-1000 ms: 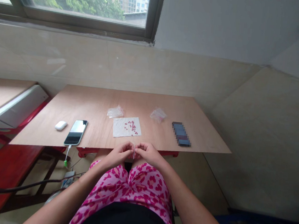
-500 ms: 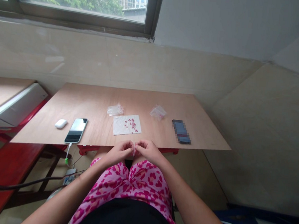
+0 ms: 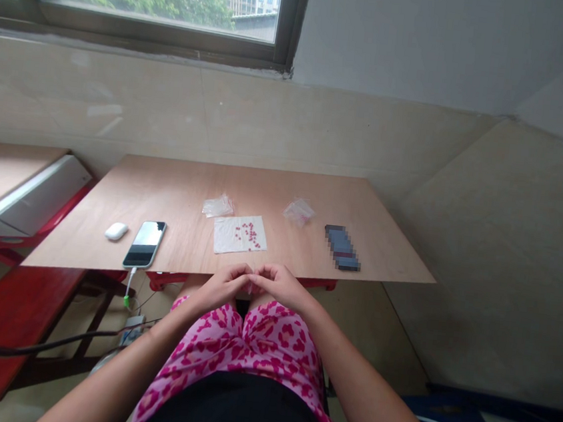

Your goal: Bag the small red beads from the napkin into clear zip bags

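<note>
My left hand [image 3: 227,284] and my right hand [image 3: 278,283] meet just in front of the table's near edge, above my lap. Fingers of both are closed in a pinch on a small clear plastic bag [image 3: 251,290], most of which the fingers hide. Just beyond them on the table, a white paper sheet [image 3: 224,237] carries several small pinkish-red pieces [image 3: 249,233]. Behind its left corner lies a pile of flat clear plastic bags [image 3: 217,205]. More clear bags [image 3: 299,211], with something pinkish inside, lie farther right.
On the wooden table [image 3: 184,180], a phone [image 3: 144,245] with a charging cable and a white earbud case [image 3: 116,231] lie at left. A dark, pixelated phone-shaped object [image 3: 343,248] is at right. A red bench [image 3: 1,336] stands lower left; a tiled wall [image 3: 320,131] backs the table.
The fingertips of my two hands have drawn closer together, covering more of the small bag. Things on the table have stayed in place.
</note>
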`<move>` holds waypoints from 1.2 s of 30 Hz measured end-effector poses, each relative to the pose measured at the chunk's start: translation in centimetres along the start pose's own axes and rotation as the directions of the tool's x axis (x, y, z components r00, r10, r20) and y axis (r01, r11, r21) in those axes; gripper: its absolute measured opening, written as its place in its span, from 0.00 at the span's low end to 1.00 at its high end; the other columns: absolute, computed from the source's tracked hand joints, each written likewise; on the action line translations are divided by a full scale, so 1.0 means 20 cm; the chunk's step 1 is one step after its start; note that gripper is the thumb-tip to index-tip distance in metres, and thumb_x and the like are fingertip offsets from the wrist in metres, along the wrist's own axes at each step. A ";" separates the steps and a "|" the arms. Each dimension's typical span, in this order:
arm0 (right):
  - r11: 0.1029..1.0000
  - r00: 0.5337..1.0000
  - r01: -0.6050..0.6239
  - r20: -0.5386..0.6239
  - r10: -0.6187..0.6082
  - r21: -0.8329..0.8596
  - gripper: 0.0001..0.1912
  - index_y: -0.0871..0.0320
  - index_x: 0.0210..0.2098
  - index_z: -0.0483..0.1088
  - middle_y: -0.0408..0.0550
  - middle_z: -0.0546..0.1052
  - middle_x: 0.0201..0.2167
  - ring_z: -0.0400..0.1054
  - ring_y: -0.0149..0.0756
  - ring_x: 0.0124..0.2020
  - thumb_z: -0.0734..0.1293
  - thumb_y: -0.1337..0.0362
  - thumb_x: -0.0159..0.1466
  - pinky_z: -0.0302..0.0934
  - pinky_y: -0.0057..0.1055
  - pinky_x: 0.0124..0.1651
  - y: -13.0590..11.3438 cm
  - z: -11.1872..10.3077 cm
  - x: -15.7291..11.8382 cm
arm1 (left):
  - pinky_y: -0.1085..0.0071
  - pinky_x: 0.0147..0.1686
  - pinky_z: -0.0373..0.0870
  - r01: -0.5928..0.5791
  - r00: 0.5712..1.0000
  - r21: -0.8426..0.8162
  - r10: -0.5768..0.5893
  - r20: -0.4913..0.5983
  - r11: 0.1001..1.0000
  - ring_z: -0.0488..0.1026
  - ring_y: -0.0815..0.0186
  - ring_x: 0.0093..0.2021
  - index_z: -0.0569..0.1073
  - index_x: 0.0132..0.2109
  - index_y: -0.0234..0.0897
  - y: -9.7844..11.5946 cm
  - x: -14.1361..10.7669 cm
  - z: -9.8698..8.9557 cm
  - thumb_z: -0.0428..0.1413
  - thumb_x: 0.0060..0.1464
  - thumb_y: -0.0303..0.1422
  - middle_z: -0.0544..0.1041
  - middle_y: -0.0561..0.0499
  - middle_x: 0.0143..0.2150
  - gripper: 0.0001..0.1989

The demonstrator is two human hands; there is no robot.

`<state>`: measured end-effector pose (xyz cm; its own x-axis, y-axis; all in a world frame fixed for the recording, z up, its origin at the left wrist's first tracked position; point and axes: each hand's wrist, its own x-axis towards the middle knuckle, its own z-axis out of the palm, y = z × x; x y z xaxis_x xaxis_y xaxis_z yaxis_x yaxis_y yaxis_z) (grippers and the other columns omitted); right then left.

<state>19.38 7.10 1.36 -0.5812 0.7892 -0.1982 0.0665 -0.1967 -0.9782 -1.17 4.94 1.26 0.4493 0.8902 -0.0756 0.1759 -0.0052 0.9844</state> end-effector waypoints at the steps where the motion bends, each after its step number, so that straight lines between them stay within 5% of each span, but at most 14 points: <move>1: 1.000 1.000 -0.002 0.008 0.002 0.001 0.24 0.60 0.34 0.73 0.49 0.81 0.32 0.77 0.39 0.35 0.75 0.43 0.61 0.68 0.33 0.41 -0.01 0.00 0.00 | 0.69 0.40 0.69 -0.006 1.000 0.003 0.006 0.000 1.000 0.73 0.64 0.37 0.75 0.37 0.36 0.00 0.00 0.00 0.52 0.68 0.43 0.78 0.50 0.35 0.17; 13: 0.998 0.998 0.020 0.053 -0.023 0.053 0.15 0.58 0.33 0.70 0.48 0.80 0.31 0.77 0.39 0.36 0.73 0.54 0.61 0.69 0.34 0.42 0.00 0.02 0.00 | 0.73 0.32 0.65 0.026 1.000 -0.009 -0.026 -0.002 1.000 0.71 0.67 0.30 0.70 0.34 0.35 0.00 -0.01 0.02 0.53 0.65 0.40 0.76 0.51 0.31 0.14; 19: 0.993 0.996 0.049 -0.064 -0.056 -0.112 0.08 0.57 0.29 0.67 0.42 0.76 0.27 0.73 0.36 0.32 0.71 0.63 0.59 0.65 0.28 0.35 0.07 0.05 0.01 | 0.72 0.28 0.57 0.016 0.991 0.335 0.028 -0.127 0.942 0.66 0.67 0.28 0.67 0.28 0.37 -0.01 -0.01 0.04 0.54 0.53 0.30 0.70 0.55 0.26 0.07; 25: 0.975 0.988 0.073 -0.121 -0.100 -0.210 0.02 0.57 0.29 0.68 0.40 0.74 0.27 0.70 0.33 0.29 0.67 0.68 0.58 0.61 0.25 0.32 0.09 0.06 0.02 | 0.71 0.29 0.54 0.018 0.981 0.462 0.074 -0.180 0.887 0.65 0.67 0.28 0.64 0.27 0.38 -0.01 -0.01 0.04 0.52 0.51 0.30 0.69 0.55 0.25 0.06; 31: 0.986 0.983 0.074 -0.157 -0.097 -0.147 0.07 0.56 0.32 0.65 0.42 0.76 0.28 0.74 0.36 0.30 0.68 0.62 0.62 0.66 0.29 0.34 0.06 0.07 0.02 | 0.70 0.29 0.53 0.027 0.960 0.489 0.114 -0.256 0.872 0.65 0.67 0.27 0.62 0.25 0.38 0.01 -0.01 0.03 0.51 0.55 0.31 0.67 0.55 0.24 0.11; 36: 0.959 0.963 0.106 -0.211 -0.165 -0.263 0.11 0.55 0.34 0.63 0.39 0.72 0.26 0.71 0.34 0.26 0.70 0.59 0.63 0.63 0.28 0.31 0.02 0.04 0.01 | 0.69 0.29 0.54 0.045 0.927 0.516 0.157 -0.340 0.855 0.63 0.66 0.26 0.60 0.25 0.39 0.02 -0.02 0.01 0.51 0.58 0.32 0.65 0.55 0.22 0.14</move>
<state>18.76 6.69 1.04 -0.3997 0.9157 -0.0428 0.2151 0.0483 -0.9754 -1.11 4.40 1.62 0.1469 0.9795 0.1379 0.6226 -0.1999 0.7566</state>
